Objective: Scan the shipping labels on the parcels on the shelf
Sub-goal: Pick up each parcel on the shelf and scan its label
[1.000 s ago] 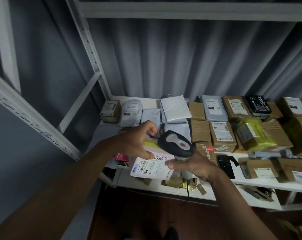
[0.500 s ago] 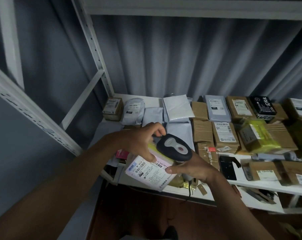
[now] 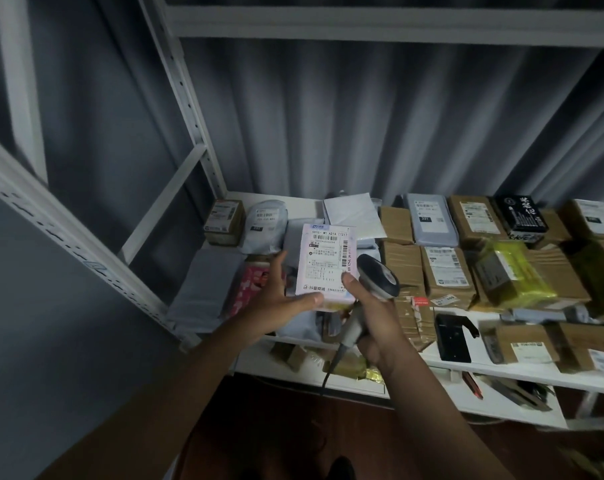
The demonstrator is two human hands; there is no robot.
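The left hand [image 3: 279, 299] grips the labelled parcel [image 3: 328, 265] by its lower edge — the right hand [image 3: 373, 317] clasps the scanner [image 3: 378, 275], thumb touching the parcel, above the crowded shelf [image 3: 522, 372].

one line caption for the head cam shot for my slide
Left hand holds a labelled parcel upright while the right hand grips a barcode scanner beside it, above a parcel-filled shelf.

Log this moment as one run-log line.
left hand: holds labelled parcel, label up | right hand: grips barcode scanner, thumb on parcel edge | shelf: more parcels lying
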